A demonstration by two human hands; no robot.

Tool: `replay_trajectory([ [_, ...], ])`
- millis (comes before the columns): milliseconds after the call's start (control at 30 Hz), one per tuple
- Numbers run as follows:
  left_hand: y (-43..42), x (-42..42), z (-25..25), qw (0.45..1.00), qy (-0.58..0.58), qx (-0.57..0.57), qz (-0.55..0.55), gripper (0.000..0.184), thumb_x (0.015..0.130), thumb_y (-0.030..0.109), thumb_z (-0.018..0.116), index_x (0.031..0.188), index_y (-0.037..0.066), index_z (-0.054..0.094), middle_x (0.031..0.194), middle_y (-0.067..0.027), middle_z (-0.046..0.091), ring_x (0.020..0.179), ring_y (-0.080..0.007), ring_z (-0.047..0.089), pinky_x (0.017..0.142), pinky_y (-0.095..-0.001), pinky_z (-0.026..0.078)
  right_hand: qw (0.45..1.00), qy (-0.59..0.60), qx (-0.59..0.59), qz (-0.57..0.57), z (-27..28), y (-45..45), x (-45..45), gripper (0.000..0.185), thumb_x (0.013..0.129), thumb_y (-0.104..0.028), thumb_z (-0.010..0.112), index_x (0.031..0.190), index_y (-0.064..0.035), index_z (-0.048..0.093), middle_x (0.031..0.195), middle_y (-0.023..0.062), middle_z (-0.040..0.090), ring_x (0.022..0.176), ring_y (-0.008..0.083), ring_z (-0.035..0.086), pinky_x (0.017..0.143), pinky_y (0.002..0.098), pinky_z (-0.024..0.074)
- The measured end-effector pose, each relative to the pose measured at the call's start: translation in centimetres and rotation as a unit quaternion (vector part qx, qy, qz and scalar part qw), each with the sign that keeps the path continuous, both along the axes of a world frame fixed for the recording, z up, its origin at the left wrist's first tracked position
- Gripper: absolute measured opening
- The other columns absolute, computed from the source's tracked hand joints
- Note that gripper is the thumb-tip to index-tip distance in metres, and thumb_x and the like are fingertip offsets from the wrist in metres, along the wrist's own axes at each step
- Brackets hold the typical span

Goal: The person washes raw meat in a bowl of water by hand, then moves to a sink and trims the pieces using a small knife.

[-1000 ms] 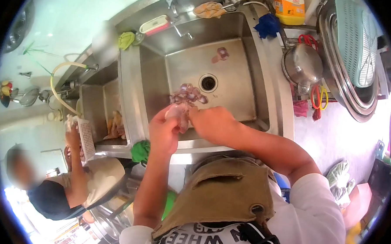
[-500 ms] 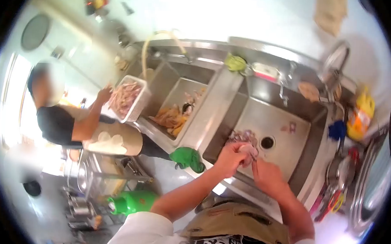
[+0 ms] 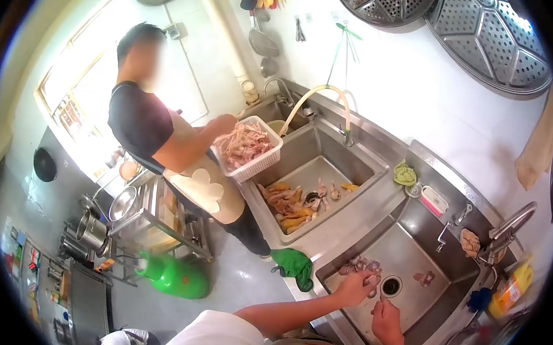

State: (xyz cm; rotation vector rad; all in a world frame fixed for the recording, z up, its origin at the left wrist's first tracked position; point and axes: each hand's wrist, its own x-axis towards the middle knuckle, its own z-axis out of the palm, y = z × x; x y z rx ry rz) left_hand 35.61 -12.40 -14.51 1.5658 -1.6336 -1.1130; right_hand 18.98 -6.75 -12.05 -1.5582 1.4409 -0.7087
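My left hand (image 3: 356, 289) is closed around a small pinkish-purple piece of meat (image 3: 372, 280), possibly a gizzard, above the right-hand sink (image 3: 403, 240). Beside it, my right hand (image 3: 386, 319) grips what looks like a small knife, its thin blade pointing up toward the meat; the handle is hidden in my fingers. A pile of similar meat pieces (image 3: 356, 265) lies in the sink just past my left hand. The round drain (image 3: 391, 286) is close to both hands, and a few more reddish pieces (image 3: 425, 277) lie to its right.
In the middle sink (image 3: 307, 168) lie yellowish poultry pieces (image 3: 293, 210). At its left a co-worker (image 3: 185, 150) holds a white basket (image 3: 258, 165) of pale meat. A green cloth (image 3: 292, 269) hangs over the front edge. Faucets (image 3: 508, 226) and a yellow bottle (image 3: 513, 287) stand to the right.
My view has swung left and up, showing more of the wall and the co-worker. My hands have moved slightly apart, with the meat still in the left one.
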Motion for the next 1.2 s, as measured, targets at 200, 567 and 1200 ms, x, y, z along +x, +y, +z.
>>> replay_trajectory([
  [200, -0.9, 0.3, -0.6, 0.936, 0.295, 0.193, 0.012, 0.024, 0.090, 0.011, 0.058, 0.109, -0.003, 0.059, 0.080, -0.0087, 0.065, 0.073, -0.0171, 0.064, 0.066, -0.0297, 0.051, 1.000, 0.004, -0.012, 0.029, -0.3, -0.2, 0.3, 0.023, 0.096, -0.013, 0.042, 0.102, 0.0040, 0.055, 0.071, 0.0201, 0.062, 0.066, 0.0318, 0.065, 0.062, 0.0393, 0.0488],
  [567, -0.3, -1.0, 0.6, 0.941, 0.254, 0.217, 0.052, 0.037, 0.067, 0.003, 0.072, 0.103, 0.003, 0.061, 0.097, -0.0061, 0.063, 0.085, -0.0153, 0.060, 0.075, -0.0282, 0.050, 0.955, 0.264, -0.116, 0.065, 0.1, 0.5, -0.6, 0.021, 0.092, -0.016, 0.045, 0.105, -0.0009, 0.053, 0.084, 0.0232, 0.064, 0.071, 0.0405, 0.063, 0.058, 0.0520, 0.0494],
  [1200, -1.2, -3.3, 1.9, 0.870, 0.375, 0.317, -0.052, 0.039, 0.086, 0.003, 0.052, 0.123, -0.008, 0.055, 0.121, -0.0141, 0.063, 0.114, -0.0239, 0.057, 0.105, -0.0358, 0.039, 0.972, 0.222, -0.067, 0.035, -1.3, 0.3, -1.8, 0.012, 0.084, -0.008, 0.049, 0.088, 0.0027, 0.049, 0.069, 0.0218, 0.062, 0.060, 0.0378, 0.063, 0.053, 0.0471, 0.0503],
])
